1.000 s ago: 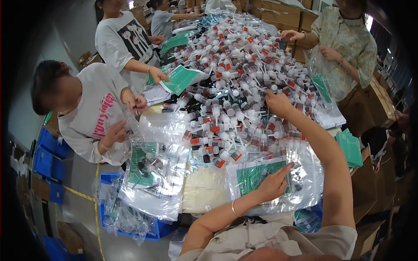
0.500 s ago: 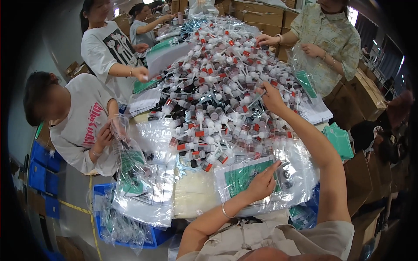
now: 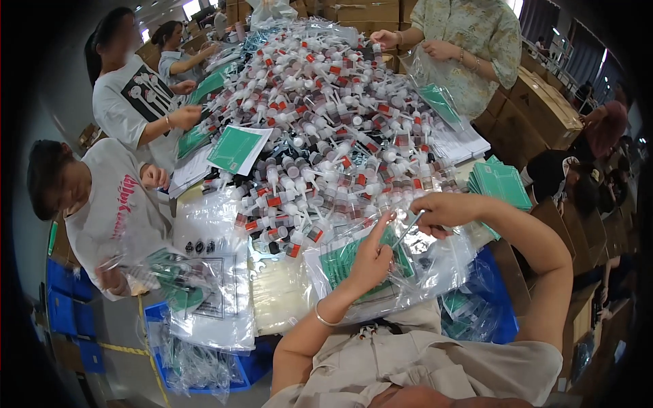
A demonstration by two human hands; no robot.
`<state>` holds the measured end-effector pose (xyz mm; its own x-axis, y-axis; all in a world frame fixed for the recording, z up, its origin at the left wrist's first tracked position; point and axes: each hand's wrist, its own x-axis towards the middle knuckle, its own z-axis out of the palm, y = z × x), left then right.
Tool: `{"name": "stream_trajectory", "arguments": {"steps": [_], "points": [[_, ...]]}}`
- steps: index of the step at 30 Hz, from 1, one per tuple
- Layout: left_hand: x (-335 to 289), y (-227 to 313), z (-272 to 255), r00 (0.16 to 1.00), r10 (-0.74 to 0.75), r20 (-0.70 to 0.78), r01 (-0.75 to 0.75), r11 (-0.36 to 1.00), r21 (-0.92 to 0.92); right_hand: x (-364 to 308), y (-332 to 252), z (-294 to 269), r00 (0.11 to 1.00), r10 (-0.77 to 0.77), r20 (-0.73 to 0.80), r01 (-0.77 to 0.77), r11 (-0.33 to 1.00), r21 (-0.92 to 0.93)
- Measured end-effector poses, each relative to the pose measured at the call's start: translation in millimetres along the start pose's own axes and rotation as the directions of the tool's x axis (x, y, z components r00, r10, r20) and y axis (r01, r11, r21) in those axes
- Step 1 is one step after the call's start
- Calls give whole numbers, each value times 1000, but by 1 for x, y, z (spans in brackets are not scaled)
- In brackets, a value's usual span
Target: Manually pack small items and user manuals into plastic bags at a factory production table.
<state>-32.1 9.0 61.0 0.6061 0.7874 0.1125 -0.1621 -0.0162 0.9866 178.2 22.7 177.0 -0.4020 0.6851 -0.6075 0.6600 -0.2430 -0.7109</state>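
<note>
One near fisheye view from head height, down and forward over the bottle pile [image 3: 326, 129]

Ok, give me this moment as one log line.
right hand: grips slim grey piece | left hand: over green booklet, contact unclear | bottle pile: beyond both hands

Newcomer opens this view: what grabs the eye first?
The big heap of small clear bottles with white tips and red bands, filling the middle of the table. Then, nearer the wearer, the right hand holding a thin metal tool, close to the left hand over a green sheet. A blue bin with clear bags sits at lower left.
</note>
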Motion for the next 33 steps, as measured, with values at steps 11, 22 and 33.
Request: {"name": "stream_trajectory", "arguments": {"steps": [11, 22, 33], "points": [[2, 33, 25, 959, 273, 72, -274, 839, 470, 44, 46, 49, 991, -126, 49, 110, 961, 253], [4, 22, 9, 887, 457, -71, -356, 772, 526, 39, 11, 20, 952, -288, 103, 306, 900, -312], [23, -55, 12, 961, 258, 98, -248, 647, 721, 77, -80, 10, 856, -491, -160, 307, 732, -608]]}}
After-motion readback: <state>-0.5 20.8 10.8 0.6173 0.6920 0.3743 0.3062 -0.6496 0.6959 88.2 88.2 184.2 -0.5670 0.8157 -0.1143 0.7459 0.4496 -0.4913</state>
